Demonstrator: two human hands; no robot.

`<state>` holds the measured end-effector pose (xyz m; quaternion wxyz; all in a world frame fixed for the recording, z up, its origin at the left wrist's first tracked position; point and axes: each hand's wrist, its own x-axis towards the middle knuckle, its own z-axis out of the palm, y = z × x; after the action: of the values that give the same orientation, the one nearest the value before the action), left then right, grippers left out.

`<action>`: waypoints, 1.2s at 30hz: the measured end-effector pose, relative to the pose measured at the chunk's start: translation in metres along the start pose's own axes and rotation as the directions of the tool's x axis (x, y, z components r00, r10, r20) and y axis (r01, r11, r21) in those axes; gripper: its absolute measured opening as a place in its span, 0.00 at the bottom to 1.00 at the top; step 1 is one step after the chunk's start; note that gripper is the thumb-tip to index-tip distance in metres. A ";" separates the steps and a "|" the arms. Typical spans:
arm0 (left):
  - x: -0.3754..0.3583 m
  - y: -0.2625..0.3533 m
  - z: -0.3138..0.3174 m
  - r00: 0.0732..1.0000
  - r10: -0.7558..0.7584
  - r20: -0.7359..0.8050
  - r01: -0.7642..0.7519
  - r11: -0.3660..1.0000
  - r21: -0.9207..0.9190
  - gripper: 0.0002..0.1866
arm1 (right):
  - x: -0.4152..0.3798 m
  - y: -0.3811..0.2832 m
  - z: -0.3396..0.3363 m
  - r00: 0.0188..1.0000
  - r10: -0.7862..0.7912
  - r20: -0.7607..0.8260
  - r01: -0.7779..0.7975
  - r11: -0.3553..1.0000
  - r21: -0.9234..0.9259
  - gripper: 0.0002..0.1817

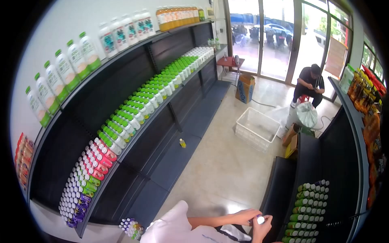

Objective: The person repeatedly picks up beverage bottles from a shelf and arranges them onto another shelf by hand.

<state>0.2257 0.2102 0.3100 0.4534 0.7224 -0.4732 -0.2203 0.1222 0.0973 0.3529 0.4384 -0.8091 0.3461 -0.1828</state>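
A white-capped bottle (260, 220) sits between the hands — the right hand (262, 231) appears wrapped around it, the left hand (248, 217) just beside, its grip impossible to tell. Probably light, smooth and fairly stiff — best held around the body.

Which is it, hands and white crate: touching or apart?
Apart. The head view shows a wide strip of bare floor between the white crate and both the left hand and right hand.

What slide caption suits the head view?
Left hand and right hand meet at a small white-capped item among shelves of bottles, with a seated person near glass doors.
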 end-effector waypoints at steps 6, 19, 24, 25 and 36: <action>0.035 -0.052 0.011 0.996 -0.092 -0.010 0.090 0.984 -0.153 0.29 | 0.070 0.002 0.014 0.988 -0.037 0.152 0.040 0.999 -0.019 0.28; 0.284 -0.047 -0.027 0.988 -0.120 -0.094 0.105 0.982 -0.157 0.39 | 0.310 0.002 -0.027 0.997 0.066 -0.047 -0.071 0.993 -0.095 0.20; 0.355 -0.076 0.021 0.991 -0.121 0.052 0.132 0.934 -0.333 0.36 | 0.364 0.043 -0.059 0.972 0.191 -0.137 -0.213 0.962 -0.173 0.22; 0.374 -0.083 0.032 0.990 -0.120 0.070 0.138 0.917 -0.374 0.36 | 0.375 0.055 -0.063 0.965 0.225 -0.137 -0.249 0.950 -0.190 0.22; 0.536 -0.139 0.133 0.942 -0.082 0.327 0.237 0.851 -0.469 0.30 | 0.479 0.174 -0.122 0.906 0.301 -0.298 -0.393 0.858 -0.330 0.23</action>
<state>0.4372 -0.3030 0.1843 0.5298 0.5757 -0.3992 -0.4780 0.3121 -0.3843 0.2703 0.2535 -0.7750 0.5655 -0.1240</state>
